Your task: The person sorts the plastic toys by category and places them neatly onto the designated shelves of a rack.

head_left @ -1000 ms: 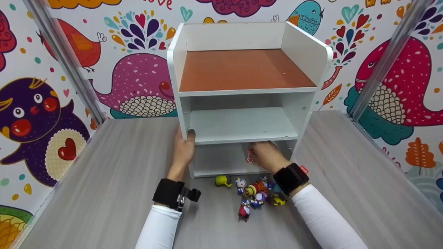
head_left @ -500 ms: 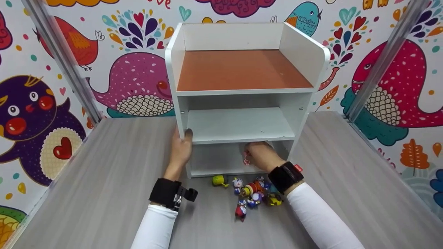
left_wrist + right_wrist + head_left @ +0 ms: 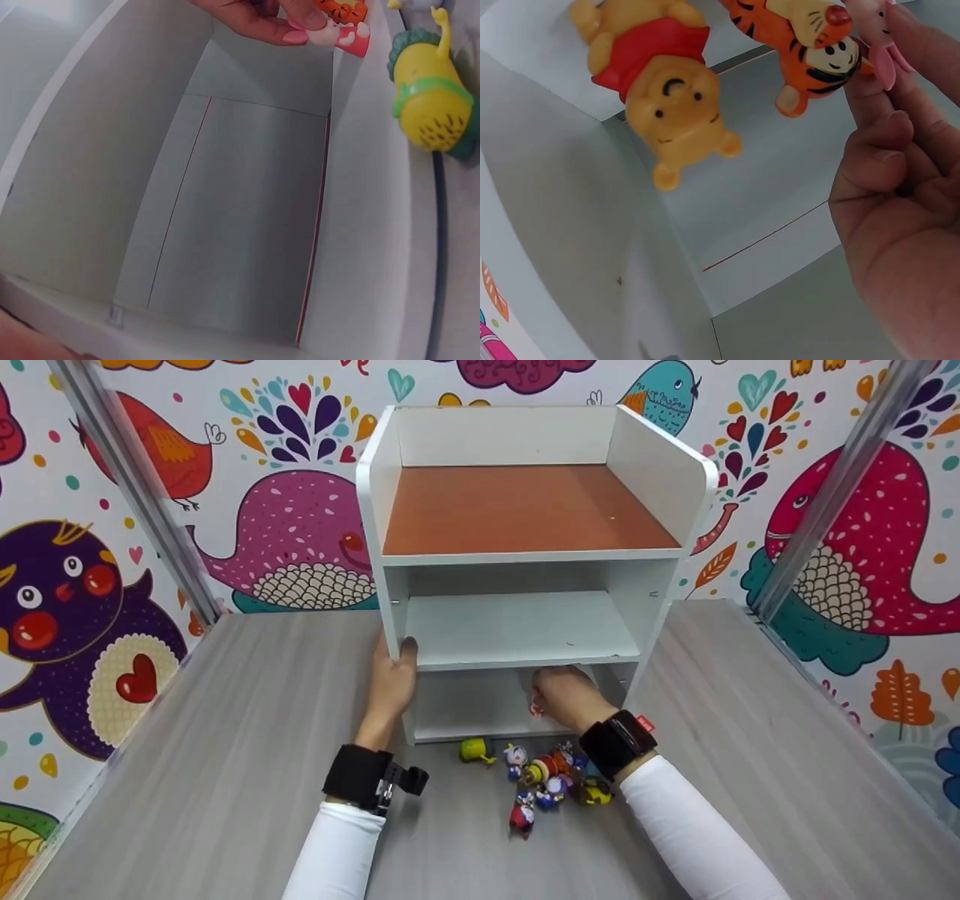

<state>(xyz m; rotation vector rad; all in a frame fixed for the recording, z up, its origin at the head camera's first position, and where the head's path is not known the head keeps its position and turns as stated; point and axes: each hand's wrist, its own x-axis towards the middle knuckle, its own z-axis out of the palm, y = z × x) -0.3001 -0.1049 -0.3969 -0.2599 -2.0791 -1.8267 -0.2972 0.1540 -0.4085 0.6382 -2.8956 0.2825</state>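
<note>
My left hand (image 3: 391, 684) grips the left side panel of the white shelf unit (image 3: 386, 607), thumb on its front edge. Inside the lowest compartment, my right hand (image 3: 571, 697) pinches a small pink-and-red Piglet figurine (image 3: 334, 34) between thumb and fingers. Close beside it in the right wrist view are an orange striped Tigger figurine (image 3: 814, 64) and a yellow Winnie the Pooh figurine (image 3: 676, 105) in a red shirt. That hand hides both of these in the head view. Whether Piglet's base touches the board, I cannot tell.
On the floor before the shelf lie several small figurines (image 3: 551, 769) in a cluster, with a yellow-green toy (image 3: 474, 750) to their left. The middle board (image 3: 521, 626) hangs low over my right hand. Patterned walls (image 3: 300, 532) stand behind.
The view shifts slightly. Piglet tilts or shifts a little in my right hand at most; my left hand keeps its grip on the side panel.
</note>
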